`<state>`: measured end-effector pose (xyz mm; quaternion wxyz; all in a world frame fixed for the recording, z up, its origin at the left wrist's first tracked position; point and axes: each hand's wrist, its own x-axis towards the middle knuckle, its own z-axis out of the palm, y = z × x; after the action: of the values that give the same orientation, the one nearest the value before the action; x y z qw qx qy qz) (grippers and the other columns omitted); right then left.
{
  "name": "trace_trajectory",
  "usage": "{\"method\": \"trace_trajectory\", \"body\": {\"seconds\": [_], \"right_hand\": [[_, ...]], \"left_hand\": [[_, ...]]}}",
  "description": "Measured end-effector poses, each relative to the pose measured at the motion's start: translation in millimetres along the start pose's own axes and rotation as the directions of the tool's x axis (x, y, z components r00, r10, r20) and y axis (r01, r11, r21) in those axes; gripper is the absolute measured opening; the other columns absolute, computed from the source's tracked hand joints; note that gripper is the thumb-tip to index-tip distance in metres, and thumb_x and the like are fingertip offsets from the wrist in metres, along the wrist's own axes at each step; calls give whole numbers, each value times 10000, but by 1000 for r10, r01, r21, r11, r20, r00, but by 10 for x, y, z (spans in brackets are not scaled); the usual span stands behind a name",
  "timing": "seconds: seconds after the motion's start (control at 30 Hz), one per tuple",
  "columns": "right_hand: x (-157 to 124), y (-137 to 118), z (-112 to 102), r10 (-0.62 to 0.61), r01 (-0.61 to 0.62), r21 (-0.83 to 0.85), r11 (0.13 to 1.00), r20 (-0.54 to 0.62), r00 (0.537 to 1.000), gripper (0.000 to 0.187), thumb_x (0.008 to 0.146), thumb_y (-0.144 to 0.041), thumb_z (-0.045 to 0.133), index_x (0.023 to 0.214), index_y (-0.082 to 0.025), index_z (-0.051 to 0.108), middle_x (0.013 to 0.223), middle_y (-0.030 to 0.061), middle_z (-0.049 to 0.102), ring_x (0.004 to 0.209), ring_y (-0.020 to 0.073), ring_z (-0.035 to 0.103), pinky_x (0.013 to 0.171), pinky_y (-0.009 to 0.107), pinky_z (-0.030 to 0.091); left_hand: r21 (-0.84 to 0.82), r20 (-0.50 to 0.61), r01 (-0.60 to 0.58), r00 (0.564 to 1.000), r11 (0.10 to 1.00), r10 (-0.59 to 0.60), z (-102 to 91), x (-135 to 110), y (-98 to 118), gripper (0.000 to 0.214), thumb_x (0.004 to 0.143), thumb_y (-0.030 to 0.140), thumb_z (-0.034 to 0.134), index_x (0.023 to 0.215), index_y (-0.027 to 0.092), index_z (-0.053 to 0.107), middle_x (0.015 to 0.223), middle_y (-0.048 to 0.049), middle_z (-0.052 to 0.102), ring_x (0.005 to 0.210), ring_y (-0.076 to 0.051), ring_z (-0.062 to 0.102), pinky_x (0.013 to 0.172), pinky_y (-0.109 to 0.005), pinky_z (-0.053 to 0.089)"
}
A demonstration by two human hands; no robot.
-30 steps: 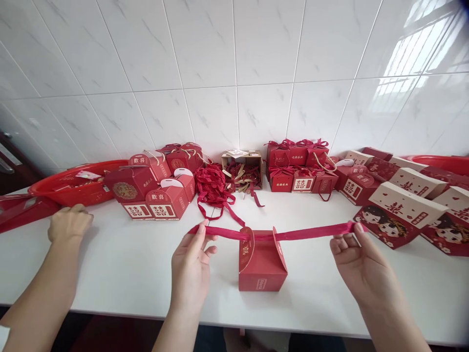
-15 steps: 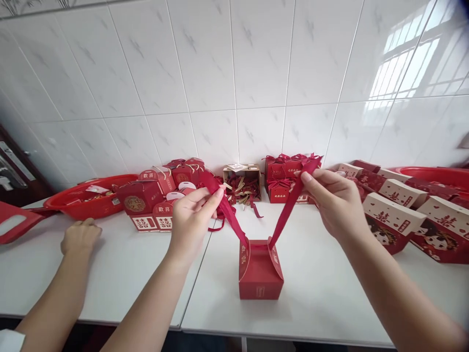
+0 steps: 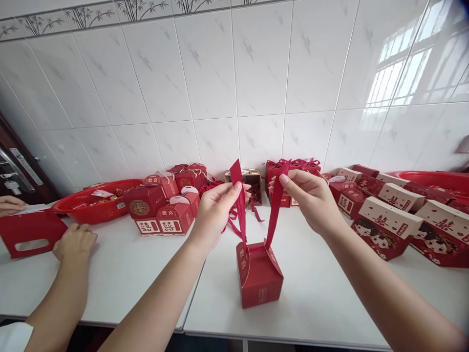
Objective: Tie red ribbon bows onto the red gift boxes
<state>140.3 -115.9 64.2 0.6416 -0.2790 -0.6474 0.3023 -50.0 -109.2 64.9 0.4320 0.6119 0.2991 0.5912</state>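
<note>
Left forearm: slants up from the bottom edge, left of centre, to the middle of the frame.
Left hand: the bare left hand (image 3: pixel 220 208) is raised, its thumb and index finger pinching one tail of a flat crimson fabric ribbon (image 3: pixel 274 212); its other fingers curl behind.
Right forearm: reaches up and inward from the lower right corner.
Right hand: the bare right hand (image 3: pixel 308 195) is level with the other, thumb and fingers pinching the opposite tail, palm turned inward.
Ribbon tails: both rise taut from the box top, well apart at the fingers, their ends poking above the grip.
Gift box: a small red cardboard box (image 3: pixel 262 281) with curved, gold-lettered side flaps sits upright at lower centre on the white table (image 3: pixel 322 303), turned slightly; one tail emerges at each flap.
Far left: a co-worker's hand (image 3: pixel 75 240) rests beside a red carton with a slot handle (image 3: pixel 22 230).
Right side: red-and-cream cardboard boxes with cartoon faces (image 3: pixel 388 217) stand in rows.
</note>
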Motion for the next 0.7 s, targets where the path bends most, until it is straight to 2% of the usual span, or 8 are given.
{"method": "trace_trajectory", "body": {"seconds": [0.1,0.2,0.3,0.43,0.53,0.63,0.7], "right_hand": [[25,24,45,73,-74,31,997,27,997,275,831,-452,632,788,-180,622,674,6,621,586,123,584,595,270,507],[34,37,110,139,-135,-65,989,60,989,259,796,-419,667,794,-167,608,590,-15,596,463,94,514,450,221,423],[-2,42,153,124,-104,-123,987,168,978,177,805,-324,641,748,-158,619,613,-5,603,546,104,533,490,218,414],[-85,74,180,100,-111,16,994,327,940,129,810,-272,605,799,-164,676,705,6,631,662,126,559,599,249,455],[-123,143,198,106,-138,86,987,302,947,183,823,-339,624,836,-175,703,692,1,621,621,113,538,547,233,437],[-140,241,181,62,-81,59,995,268,961,244,868,-393,583,853,-188,714,662,-1,610,538,94,489,474,218,406],[-151,307,136,-27,34,-19,999,286,958,232,893,-372,555,882,-209,719,715,17,648,573,112,534,507,236,448]], "left_hand": [[-12,58,-20,998,1000,20,34,-6,5,233,812,389,645,859,178,730,728,-46,650,793,-185,617,712,-279,491],[119,115,-33,993,992,19,69,-36,8,288,829,394,618,647,184,690,604,-21,588,701,-157,587,683,-260,474],[234,119,-37,993,971,10,95,-81,3,299,826,390,620,613,184,666,541,0,525,573,-127,505,566,-236,432],[315,105,-16,994,949,-18,102,-127,-17,270,801,379,648,625,176,673,517,18,470,480,-94,394,421,-206,301],[333,104,-10,994,943,-26,89,-143,-45,223,769,348,681,621,181,694,545,-4,541,521,-114,455,440,-205,326],[302,141,41,986,952,-87,42,-145,-83,150,756,321,687,707,190,741,668,-43,650,623,-155,544,510,-220,396],[282,158,133,970,950,-183,-14,-142,-110,141,758,299,668,704,190,740,641,-36,643,595,-150,537,519,-227,402]]}}
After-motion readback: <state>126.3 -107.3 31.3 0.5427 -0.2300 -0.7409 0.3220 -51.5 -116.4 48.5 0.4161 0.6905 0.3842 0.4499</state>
